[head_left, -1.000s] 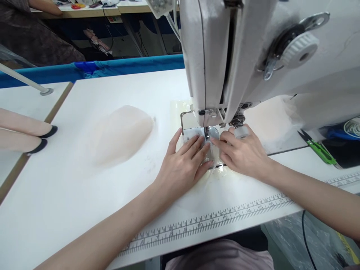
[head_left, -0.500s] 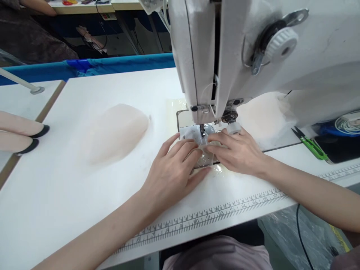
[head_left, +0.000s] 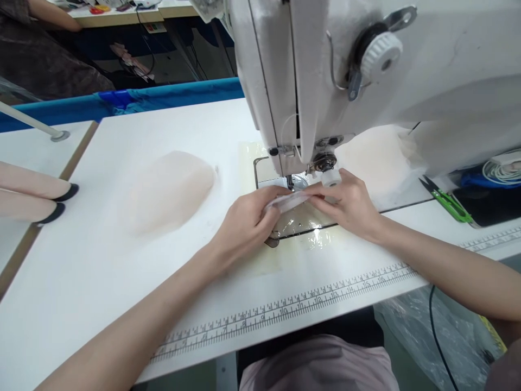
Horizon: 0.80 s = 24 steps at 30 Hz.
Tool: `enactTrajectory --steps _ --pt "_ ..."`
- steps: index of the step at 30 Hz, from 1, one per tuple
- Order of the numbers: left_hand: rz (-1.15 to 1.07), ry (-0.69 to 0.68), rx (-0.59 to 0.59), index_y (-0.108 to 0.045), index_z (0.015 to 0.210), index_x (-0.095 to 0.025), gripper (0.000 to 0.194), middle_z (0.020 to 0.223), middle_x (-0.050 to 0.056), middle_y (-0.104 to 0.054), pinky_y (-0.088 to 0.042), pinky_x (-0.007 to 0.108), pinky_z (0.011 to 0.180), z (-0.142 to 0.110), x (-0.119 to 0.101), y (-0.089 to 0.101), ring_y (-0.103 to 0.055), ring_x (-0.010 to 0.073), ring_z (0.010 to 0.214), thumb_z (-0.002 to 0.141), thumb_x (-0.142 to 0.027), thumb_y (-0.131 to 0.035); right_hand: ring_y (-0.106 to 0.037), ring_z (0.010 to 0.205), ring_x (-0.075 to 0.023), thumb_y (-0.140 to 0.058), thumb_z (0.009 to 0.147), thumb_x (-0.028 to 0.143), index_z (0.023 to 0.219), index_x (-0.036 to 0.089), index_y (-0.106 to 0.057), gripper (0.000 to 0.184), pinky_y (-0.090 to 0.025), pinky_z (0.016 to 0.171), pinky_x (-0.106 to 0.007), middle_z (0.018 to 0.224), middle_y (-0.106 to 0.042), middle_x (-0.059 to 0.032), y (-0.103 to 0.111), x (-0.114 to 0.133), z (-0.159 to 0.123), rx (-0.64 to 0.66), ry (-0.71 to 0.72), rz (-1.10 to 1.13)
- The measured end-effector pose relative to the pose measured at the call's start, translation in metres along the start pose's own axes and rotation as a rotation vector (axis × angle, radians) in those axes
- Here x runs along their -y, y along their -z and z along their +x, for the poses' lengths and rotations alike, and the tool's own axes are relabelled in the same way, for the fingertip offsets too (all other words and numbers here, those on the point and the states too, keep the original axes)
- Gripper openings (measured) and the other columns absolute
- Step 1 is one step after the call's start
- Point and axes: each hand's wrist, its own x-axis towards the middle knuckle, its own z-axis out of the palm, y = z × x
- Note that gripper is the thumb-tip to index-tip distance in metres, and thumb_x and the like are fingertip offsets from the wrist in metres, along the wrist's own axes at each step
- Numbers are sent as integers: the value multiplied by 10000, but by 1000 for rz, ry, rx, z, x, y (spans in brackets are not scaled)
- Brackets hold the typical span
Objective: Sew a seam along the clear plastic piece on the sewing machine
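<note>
A thin, sheer white piece of fabric (head_left: 288,202) stretches between my two hands, just in front of the sewing machine's needle and presser foot (head_left: 290,183). My left hand (head_left: 246,220) pinches its left end between thumb and fingers. On the other side, my right hand (head_left: 345,202) grips the right end with bent fingers, close to a white round knob (head_left: 331,177). Beneath the fabric, the shiny metal plate (head_left: 303,221) of the sewing machine (head_left: 345,65) shows. Whether the fabric lies under the presser foot, I cannot tell.
Sheer beige fabric (head_left: 175,190) lies left on the white table (head_left: 122,304), and more pale fabric (head_left: 374,157) sits under the machine arm. Green thread snips (head_left: 448,203) and a dark flat object (head_left: 484,206) rest at right. A person's arm (head_left: 57,15) shows top left.
The left hand has turned from lying flat over the plate to pinching the fabric. The fabric is now raised and folded between both hands, uncovering the front of the plate.
</note>
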Motion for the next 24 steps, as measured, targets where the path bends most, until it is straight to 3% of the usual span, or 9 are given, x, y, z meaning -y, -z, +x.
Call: enactTrajectory --steps 4,9,13,16,20,24 --pt "-80 -13 117 -687 741 -187 381 711 9 -546 -401 259 497 7 2 7 -494 103 543 934 -434 -470 -541 654 -149 -571 930 294 908 226 -762 204 -360 644 -295 639 -678 19 -1 3 4 -4 -82 -20" --pt "-26 -68 121 -732 791 -193 417 732 20 -552 -408 257 524 7 10 8 -505 104 559 959 -422 -428 -541 636 -132 -592 926 285 897 216 -757 181 -346 668 -302 643 -685 24 -2 3 3 20 -58 -39" --pt "122 -205 82 -753 863 -228 380 816 26 -585 -366 236 476 1 12 8 -475 77 518 969 -403 -434 -565 642 -118 -601 925 257 901 217 -745 151 -345 686 -306 691 -719 40 0 1 -1 44 89 -72" --pt "333 -355 -14 -747 975 -269 304 870 41 -625 -304 247 430 -8 8 5 -488 97 526 963 -388 -467 -610 770 -142 -597 921 252 860 218 -742 161 -357 717 -318 852 -759 28 3 1 -5 40 252 -176" --pt "585 -553 -107 -674 1155 -207 270 1058 77 -708 -435 342 618 -21 -2 0 -634 221 853 924 -230 -535 -626 987 -183 -580 911 188 787 211 -728 194 -374 794 -341 989 -758 36 6 6 -7 52 364 -286" --pt "626 -540 -57 -622 1214 -160 309 1267 93 -649 -432 414 875 -27 -7 -2 -571 265 1203 921 -172 -525 -650 1005 -171 -562 907 131 782 201 -720 213 -386 816 -344 925 -768 37 8 10 -7 82 371 -290"
